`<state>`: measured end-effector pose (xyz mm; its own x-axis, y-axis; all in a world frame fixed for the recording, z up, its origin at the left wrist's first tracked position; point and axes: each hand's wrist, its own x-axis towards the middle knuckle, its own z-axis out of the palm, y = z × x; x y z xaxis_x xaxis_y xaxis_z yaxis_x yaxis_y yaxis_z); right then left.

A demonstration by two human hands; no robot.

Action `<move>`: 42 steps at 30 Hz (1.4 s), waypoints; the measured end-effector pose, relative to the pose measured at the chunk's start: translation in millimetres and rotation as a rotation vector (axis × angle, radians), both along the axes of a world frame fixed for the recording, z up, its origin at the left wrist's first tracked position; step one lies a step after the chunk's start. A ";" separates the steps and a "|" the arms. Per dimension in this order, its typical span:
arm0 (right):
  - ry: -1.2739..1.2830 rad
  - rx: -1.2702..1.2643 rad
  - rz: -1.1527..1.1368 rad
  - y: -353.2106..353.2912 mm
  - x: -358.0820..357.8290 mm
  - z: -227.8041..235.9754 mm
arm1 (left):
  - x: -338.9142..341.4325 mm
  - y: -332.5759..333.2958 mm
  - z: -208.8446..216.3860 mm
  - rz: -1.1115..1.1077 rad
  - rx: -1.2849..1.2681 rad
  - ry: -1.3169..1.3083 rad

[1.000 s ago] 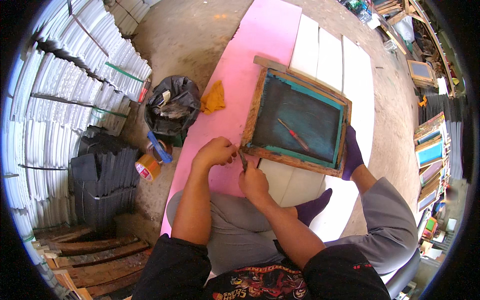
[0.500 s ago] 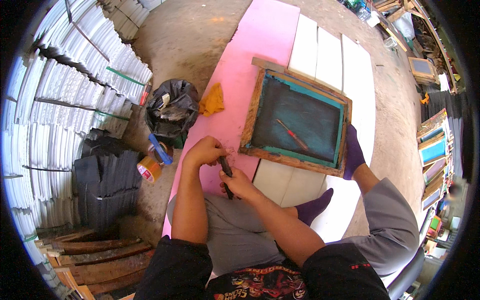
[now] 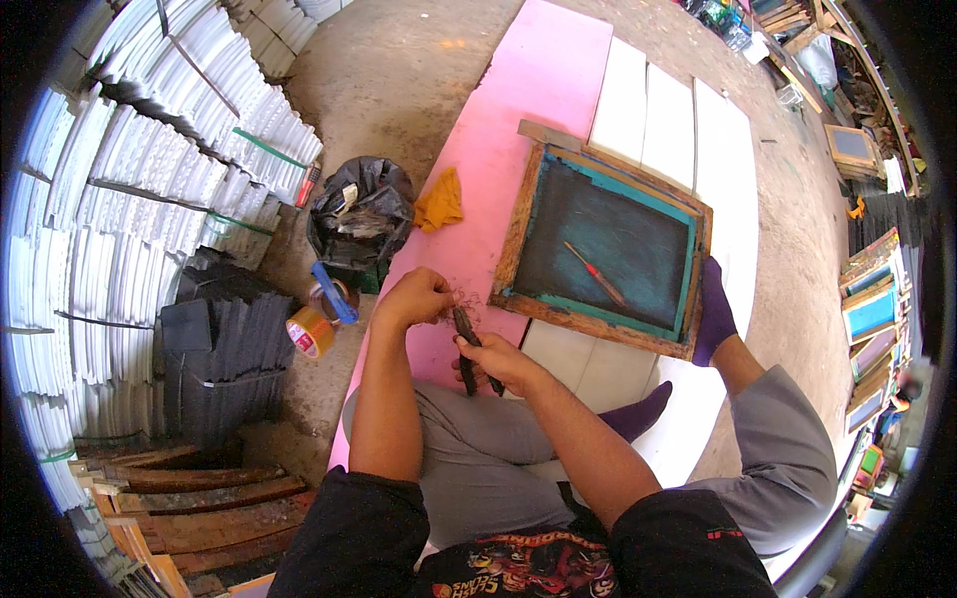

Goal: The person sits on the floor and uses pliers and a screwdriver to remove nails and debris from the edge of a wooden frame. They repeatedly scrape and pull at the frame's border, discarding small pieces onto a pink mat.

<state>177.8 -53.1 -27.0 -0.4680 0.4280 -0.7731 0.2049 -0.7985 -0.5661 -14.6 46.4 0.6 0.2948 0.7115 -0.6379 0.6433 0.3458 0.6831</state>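
Observation:
My right hand point(image 3: 498, 361) grips dark pliers point(image 3: 465, 329), whose two handles spread below the fingers. The jaws point up toward my left hand point(image 3: 419, 296), which is bent at the wrist with its fingertips pinched together. Whatever those fingertips hold is too small to make out. Dark crumbs are scattered on the pink board point(image 3: 439, 249) around them. Right of my hands, a wooden screen frame point(image 3: 598, 324) with dark mesh and a teal border lies flat. A slim tool with a red handle point(image 3: 595, 271) rests on the mesh.
An orange cloth point(image 3: 439, 199) lies on the pink board. Beside it stand a black bag point(image 3: 359, 214) of scraps and tape rolls point(image 3: 310, 332). White stacks point(image 3: 110, 239) and black sheets point(image 3: 224, 344) rise at left. My foot point(image 3: 716, 314) touches the screen frame's right side.
The pliers' handles have spread apart in my right hand, and their jaws have come away from my left fingertips. The whole view has shifted slightly.

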 end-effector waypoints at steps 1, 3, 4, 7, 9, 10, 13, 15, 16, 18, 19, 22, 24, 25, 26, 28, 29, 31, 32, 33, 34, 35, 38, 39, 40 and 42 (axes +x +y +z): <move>-0.028 0.041 0.040 0.5 0.4 0.0 | 1.3 0.7 1.0 -0.001 0.010 0.056; -0.273 0.364 0.126 -4.4 -0.3 7.2 | 3.0 2.2 3.9 -0.003 0.058 0.131; -0.396 0.527 0.170 -7.1 -1.0 15.0 | 3.0 2.3 4.8 -0.003 0.082 0.169; -0.633 0.634 0.290 -12.8 1.7 39.6 | 1.0 -1.1 -2.1 -0.028 0.318 0.195; -0.671 0.612 0.294 -14.9 3.6 48.9 | 1.4 -2.0 0.2 -0.087 0.301 0.155; -0.692 0.601 0.295 -16.3 5.2 51.1 | 3.2 -2.0 2.7 -0.118 0.294 0.134; -0.744 0.754 0.208 -24.9 6.4 32.0 | 12.1 -2.4 5.7 -0.167 0.072 -0.102; -0.671 0.764 0.148 -26.2 7.1 21.5 | 13.8 -1.1 8.3 -0.170 0.037 -0.093; -0.635 0.769 0.118 -26.4 7.9 17.9 | 14.2 -0.9 9.9 -0.171 0.021 -0.089; -0.535 0.704 0.130 -21.9 11.2 11.5 | 11.0 -0.9 9.1 -0.154 0.029 -0.147; -0.486 0.675 0.136 -19.7 12.8 10.0 | 10.0 -1.1 8.5 -0.145 0.035 -0.177; -0.417 0.769 0.159 -19.0 17.3 9.6 | 11.1 -7.7 8.1 -0.092 -0.071 -0.290; -0.352 0.605 0.122 -15.5 22.6 16.5 | 10.8 -12.7 7.1 -0.091 -0.058 -0.348; -0.318 0.523 0.104 -15.2 24.4 22.6 | 10.5 -14.8 6.2 -0.091 -0.051 -0.377; -0.312 0.559 0.083 -17.1 26.3 19.7 | 10.5 -15.9 5.9 -0.068 -0.038 -0.384; -0.302 0.623 0.044 -21.1 30.4 7.3 | 10.5 -18.6 0.2 -0.022 -0.018 -0.402; -0.349 0.645 0.092 -24.1 31.6 8.2 | 5.3 -20.9 -6.3 -0.009 0.004 -0.331; -0.451 0.689 0.190 -25.2 35.1 17.4 | -5.1 -23.8 -20.9 0.020 0.049 -0.195; -0.564 0.810 0.238 -30.5 39.9 22.6 | -3.9 -25.4 -20.9 0.015 0.084 -0.095; -0.614 0.784 0.238 -35.7 48.8 27.5 | 2.1 -28.3 -17.4 0.006 0.120 0.003; -0.662 0.756 0.238 -40.2 58.4 31.4 | 7.9 -30.8 -14.2 -0.001 0.155 0.102; -0.706 0.742 0.247 -44.0 67.8 33.7 | 13.8 -31.4 -14.0 -0.043 0.208 0.144; -0.792 0.746 0.321 -53.5 77.3 36.3 | 11.6 -42.7 -11.3 -0.081 0.307 0.286; -0.814 0.758 0.342 -54.4 84.7 31.3 | 15.5 -45.3 -9.8 -0.069 0.308 0.322; -0.841 0.762 0.361 -56.0 94.3 26.2 | 20.1 -48.2 -7.2 -0.064 0.306 0.352; -0.907 0.691 0.406 -58.5 101.1 33.6 | 22.7 -54.3 0.9 -0.065 0.288 0.371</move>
